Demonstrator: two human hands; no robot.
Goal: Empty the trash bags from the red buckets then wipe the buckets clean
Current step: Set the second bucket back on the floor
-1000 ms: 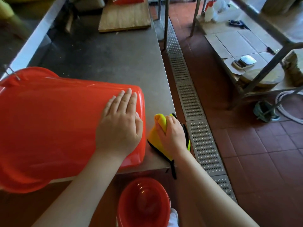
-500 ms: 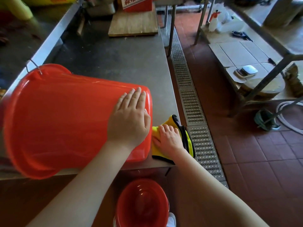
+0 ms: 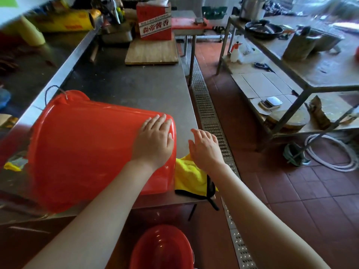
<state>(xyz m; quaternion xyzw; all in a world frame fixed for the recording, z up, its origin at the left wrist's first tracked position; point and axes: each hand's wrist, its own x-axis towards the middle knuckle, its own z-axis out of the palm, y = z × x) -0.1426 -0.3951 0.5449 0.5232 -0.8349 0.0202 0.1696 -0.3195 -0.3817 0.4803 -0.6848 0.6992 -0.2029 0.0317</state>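
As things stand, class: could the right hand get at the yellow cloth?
Probably yes. The right hand hovers open just above the cloth, which lies uncovered on the table beside the bucket; nothing sits between them.

A wooden board [image 3: 151, 53] lies on the steel table [image 3: 136, 88], a red printed box [image 3: 154, 21] standing just behind the board, a floor drain grate [image 3: 207, 113] running right of it

Both forearms were bare to the frame's edge, with no sleeves showing. The left hand [image 3: 153, 141] and right hand [image 3: 206, 147] wore no gloves, rings or watch; the fingernails were short and unpainted.
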